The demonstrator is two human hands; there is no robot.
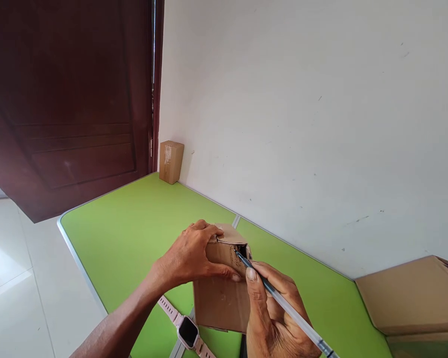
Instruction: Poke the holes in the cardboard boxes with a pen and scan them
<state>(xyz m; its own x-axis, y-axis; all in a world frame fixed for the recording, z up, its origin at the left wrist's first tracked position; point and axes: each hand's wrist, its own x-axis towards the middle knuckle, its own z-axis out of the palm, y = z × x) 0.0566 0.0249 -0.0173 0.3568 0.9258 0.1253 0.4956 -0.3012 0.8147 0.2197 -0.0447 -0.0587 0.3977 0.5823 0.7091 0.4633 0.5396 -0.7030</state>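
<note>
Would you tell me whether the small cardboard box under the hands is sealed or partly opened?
Partly opened: the cardboard box shows a dark gap at its top edge, where the pen tip enters.

A small box (222, 286) sits on the tabletop (134, 223), near the front. The left hand (194, 258) rests on top of the box, on its left side. The right hand (274, 318) is just to the right of the box and holds a pen (283, 306); the pen's tip is at the box's top edge. A watch (186, 330) lies on the tabletop in front of the box, to the left. Another box (170, 161) stands at the far end against the wall (321, 124). A big box (418, 296) sits at the right. A door (67, 99) is behind, at the left.
</note>
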